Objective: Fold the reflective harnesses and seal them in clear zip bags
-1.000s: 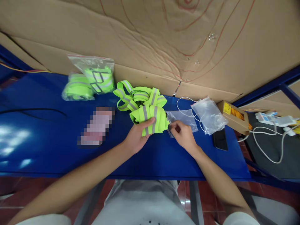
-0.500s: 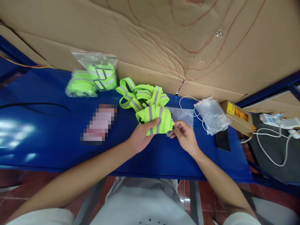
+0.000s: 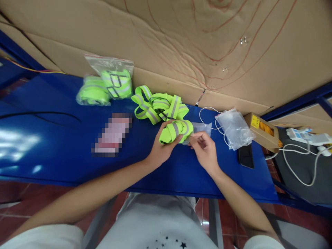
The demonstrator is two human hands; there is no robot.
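A rolled bundle of neon yellow reflective strap (image 3: 176, 131) with grey stripes sits in my left hand (image 3: 162, 147), whose fingers and thumb wrap round it. Just to its right, my right hand (image 3: 204, 148) pinches the edge of a clear plastic bag (image 3: 203, 128). The bag's mouth lies against the right end of the bundle; how far the bundle is inside it I cannot tell. Behind my hands a loose heap of the same reflective strap (image 3: 158, 105) rests on the blue table (image 3: 145, 180).
Two bagged strap bundles (image 3: 116, 81) stand at the back left, near a blurred-out item (image 3: 112, 135). On the right are a stack of clear bags (image 3: 234, 128), a phone (image 3: 246, 155), a cardboard box (image 3: 264, 131) and white cables (image 3: 298, 148). A cardboard sheet (image 3: 155, 41) walls the back.
My left hand has turned the strap bundle, so its rolled side now shows and my fingers reach round behind it. The right hand and bag have come against the bundle's end.
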